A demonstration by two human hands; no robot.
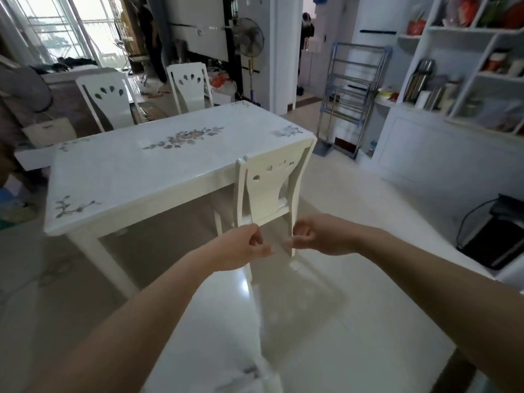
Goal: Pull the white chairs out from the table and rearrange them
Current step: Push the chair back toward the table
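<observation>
A white table [119,177] with a flower print fills the middle of the view. One white chair [269,185] is tucked under its near right side, back toward me. Two more white chairs [105,100] [190,86] stand at the far side. My left hand [243,246] and my right hand [312,236] hang close together in front of the near chair's lower back rail, below the backrest. The left fingers are curled in; the right fingers are loosely bent with a gap. Neither hand holds anything, and I cannot tell if the left knuckles touch the rail.
A metal drying rack [351,95] stands past the table's right end, beside white shelving [453,114]. A black device [493,239] with a cable lies on the floor at right. A standing fan [249,41] is behind the table; a sofa and bag [48,131] are at left.
</observation>
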